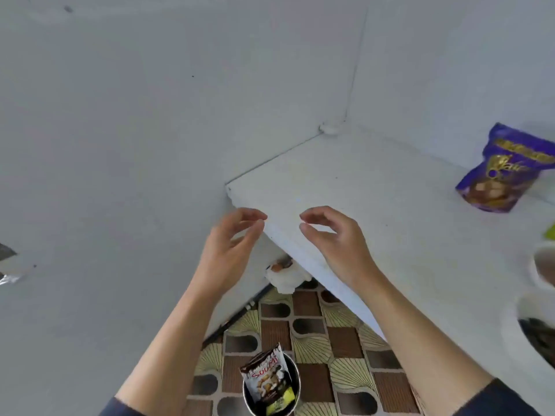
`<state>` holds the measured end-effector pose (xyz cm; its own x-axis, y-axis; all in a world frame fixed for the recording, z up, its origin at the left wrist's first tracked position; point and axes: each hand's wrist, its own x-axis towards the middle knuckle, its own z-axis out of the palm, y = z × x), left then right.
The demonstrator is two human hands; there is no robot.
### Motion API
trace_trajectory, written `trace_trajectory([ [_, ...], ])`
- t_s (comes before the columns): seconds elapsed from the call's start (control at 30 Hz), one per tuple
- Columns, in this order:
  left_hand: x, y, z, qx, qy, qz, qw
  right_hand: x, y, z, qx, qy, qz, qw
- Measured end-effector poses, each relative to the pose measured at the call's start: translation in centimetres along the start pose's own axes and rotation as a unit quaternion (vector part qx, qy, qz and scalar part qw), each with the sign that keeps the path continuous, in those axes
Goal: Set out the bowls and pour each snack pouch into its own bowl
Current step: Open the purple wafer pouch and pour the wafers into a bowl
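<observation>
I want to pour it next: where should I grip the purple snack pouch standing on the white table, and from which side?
Take the purple stand-up snack pouch by its flat upper part, coming from the front with the right hand, which is nearer. It stands tilted close to the wall, wider at the base, so its front face is likely the free side.

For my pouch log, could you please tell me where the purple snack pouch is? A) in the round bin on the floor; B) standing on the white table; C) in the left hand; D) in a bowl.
B: the purple snack pouch stands on the white table, far right.
</observation>
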<state>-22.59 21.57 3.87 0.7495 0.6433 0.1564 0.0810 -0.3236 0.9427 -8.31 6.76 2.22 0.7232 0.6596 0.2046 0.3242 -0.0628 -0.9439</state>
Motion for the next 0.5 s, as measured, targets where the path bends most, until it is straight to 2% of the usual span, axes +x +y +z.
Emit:
trace_trajectory([
  [0.3, 3.6, 10.6, 14.7, -0.011, -0.141, 0.108, 0.984, -4.1, -1.8, -18.8, -0.014, 0.222, -0.023, 0.975],
  [0.5, 4.9, 15.0, 25.8, -0.040, -0.192, 0.142, 0.970, -5.2, -0.3, -29.4, -0.054, 0.301, -0.034, 0.951],
])
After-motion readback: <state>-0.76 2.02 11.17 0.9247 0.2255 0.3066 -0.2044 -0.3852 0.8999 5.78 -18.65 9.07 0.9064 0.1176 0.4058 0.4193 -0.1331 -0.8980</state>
